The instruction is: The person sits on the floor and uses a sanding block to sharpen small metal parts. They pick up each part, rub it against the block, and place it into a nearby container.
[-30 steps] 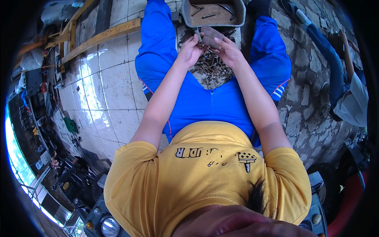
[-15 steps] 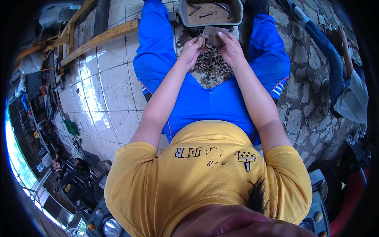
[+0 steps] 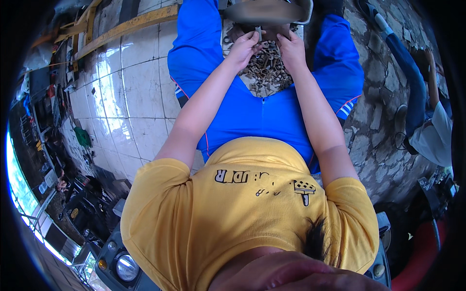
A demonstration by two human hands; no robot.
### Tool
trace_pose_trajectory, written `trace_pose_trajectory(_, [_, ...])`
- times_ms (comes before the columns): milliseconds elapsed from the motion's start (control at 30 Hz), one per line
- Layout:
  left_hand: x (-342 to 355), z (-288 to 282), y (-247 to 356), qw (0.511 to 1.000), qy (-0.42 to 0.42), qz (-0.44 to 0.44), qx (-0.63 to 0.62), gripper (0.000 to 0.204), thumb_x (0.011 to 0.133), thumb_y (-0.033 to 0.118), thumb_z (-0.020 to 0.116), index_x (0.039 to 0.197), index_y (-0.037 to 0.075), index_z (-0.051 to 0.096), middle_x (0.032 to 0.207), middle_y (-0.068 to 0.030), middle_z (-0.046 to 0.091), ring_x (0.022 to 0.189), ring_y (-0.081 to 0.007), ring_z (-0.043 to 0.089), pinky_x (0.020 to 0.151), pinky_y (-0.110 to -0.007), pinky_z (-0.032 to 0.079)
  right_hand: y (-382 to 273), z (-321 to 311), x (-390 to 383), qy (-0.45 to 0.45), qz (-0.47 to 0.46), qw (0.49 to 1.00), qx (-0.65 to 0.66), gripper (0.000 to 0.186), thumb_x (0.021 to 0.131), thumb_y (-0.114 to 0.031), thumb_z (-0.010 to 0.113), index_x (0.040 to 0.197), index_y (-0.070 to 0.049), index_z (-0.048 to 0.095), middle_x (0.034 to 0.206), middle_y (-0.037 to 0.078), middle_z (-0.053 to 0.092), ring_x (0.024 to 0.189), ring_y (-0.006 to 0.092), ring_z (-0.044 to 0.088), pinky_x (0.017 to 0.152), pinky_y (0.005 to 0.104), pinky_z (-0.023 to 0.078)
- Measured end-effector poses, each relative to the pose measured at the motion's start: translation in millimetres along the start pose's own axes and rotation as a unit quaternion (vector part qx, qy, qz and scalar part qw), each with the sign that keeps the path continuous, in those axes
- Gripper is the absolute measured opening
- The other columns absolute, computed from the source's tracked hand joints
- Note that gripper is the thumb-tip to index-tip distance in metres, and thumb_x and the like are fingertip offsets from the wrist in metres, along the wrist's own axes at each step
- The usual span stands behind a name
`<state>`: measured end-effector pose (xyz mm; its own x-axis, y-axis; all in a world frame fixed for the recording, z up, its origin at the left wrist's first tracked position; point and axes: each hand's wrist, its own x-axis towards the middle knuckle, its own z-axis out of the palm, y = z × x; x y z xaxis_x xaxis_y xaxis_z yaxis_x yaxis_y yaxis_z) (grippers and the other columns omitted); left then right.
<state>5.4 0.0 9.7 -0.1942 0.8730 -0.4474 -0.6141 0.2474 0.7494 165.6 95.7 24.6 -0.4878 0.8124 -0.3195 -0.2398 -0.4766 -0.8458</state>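
Pinched upright in the fingers of my left hand [image 3: 244, 49] is a small grey metal piece that looks like a coil spring [image 3: 258, 33]. My right hand [image 3: 292, 51] grips a brown sheet [image 3: 275, 33], perhaps sandpaper or cloth; which one I cannot tell. The two hands are close together, with the sheet beside the metal piece. Below them, between my legs, lies a pile of small rusty metal parts [image 3: 264, 70], bolt-like pieces among them. Just beyond my hands is a grey tray [image 3: 307, 13], its inside mostly hidden.
A yellow wooden frame [image 3: 128, 30] stands at the far left on white floor tiles [image 3: 145, 87]. Rough stone paving [image 3: 374, 121] lies to the right, where another person [image 3: 432, 128] sits. Tools and machine parts [image 3: 53, 160] crowd the left side.
The view has shifted, so the hands and tray sit higher in the picture. The tools visible inside the tray before are now out of sight. Both hands keep their holds.
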Motion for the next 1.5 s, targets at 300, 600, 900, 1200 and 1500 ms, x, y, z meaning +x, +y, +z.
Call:
trace_pose_trajectory(300, [-4, 3, 2, 0.843, 0.179, 0.252, 0.441, 0.037, 0.089, 0.028, 0.087, 0.120, 0.008, 0.081, 0.094, -0.0042, 0.069, 0.088, -0.0168, 0.066, 0.079, -0.030, 0.053, 3, 10, -12, -0.070, 0.118, 0.990, 0.017, 0.038, 0.101, 0.003, 0.053, 0.137, 0.001, 0.064, 0.124, 0.009, 0.071, 0.109, 0.0172, 0.070, 0.096, 0.0312, 0.057])
trace_pose_trajectory(600, [-11, 11, 9, 0.805, 0.162, 0.324, 0.469, 0.033, 0.076, 0.020, 0.094, 0.107, 0.011, 0.085, 0.090, -0.0062, 0.069, 0.085, -0.0200, 0.067, 0.075, -0.033, 0.053, 1, -6, -4, -0.131, 0.193, 0.969, 0.084, 0.032, 0.101, 0.000, 0.054, 0.131, 0.001, 0.064, 0.122, 0.012, 0.072, 0.108, 0.0217, 0.073, 0.087, 0.0352, 0.062])
trace_pose_trajectory(900, [-5, 11, 9, 0.815, 0.196, 0.333, 0.431, 0.031, 0.072, 0.015, 0.095, 0.101, 0.009, 0.085, 0.086, -0.0076, 0.068, 0.080, -0.0219, 0.067, 0.073, -0.035, 0.054, -11, -6, -6, -0.104, 0.170, 0.976, 0.087, 0.031, 0.101, -0.005, 0.056, 0.130, -0.001, 0.065, 0.122, 0.009, 0.073, 0.103, 0.0183, 0.073, 0.085, 0.0316, 0.060])
trace_pose_trajectory(1200, [-6, 9, 9, 0.812, 0.182, 0.333, 0.443, 0.031, 0.072, 0.015, 0.096, 0.101, 0.010, 0.086, 0.084, -0.0068, 0.068, 0.077, -0.0206, 0.065, 0.069, -0.034, 0.053, -1, -9, -3, -0.110, 0.173, 0.976, 0.071, 0.029, 0.103, -0.004, 0.055, 0.130, -0.002, 0.065, 0.123, 0.010, 0.073, 0.107, 0.0190, 0.073, 0.087, 0.0322, 0.060])
trace_pose_trajectory(1500, [-7, 9, 11, 0.840, 0.162, 0.299, 0.423, 0.032, 0.080, 0.021, 0.093, 0.107, 0.007, 0.084, 0.092, -0.0076, 0.071, 0.085, -0.0202, 0.070, 0.076, -0.033, 0.054, -4, -1, -9, -0.096, 0.165, 0.980, 0.053, 0.029, 0.102, -0.004, 0.056, 0.129, -0.001, 0.066, 0.119, 0.009, 0.074, 0.103, 0.0185, 0.074, 0.086, 0.0312, 0.060])
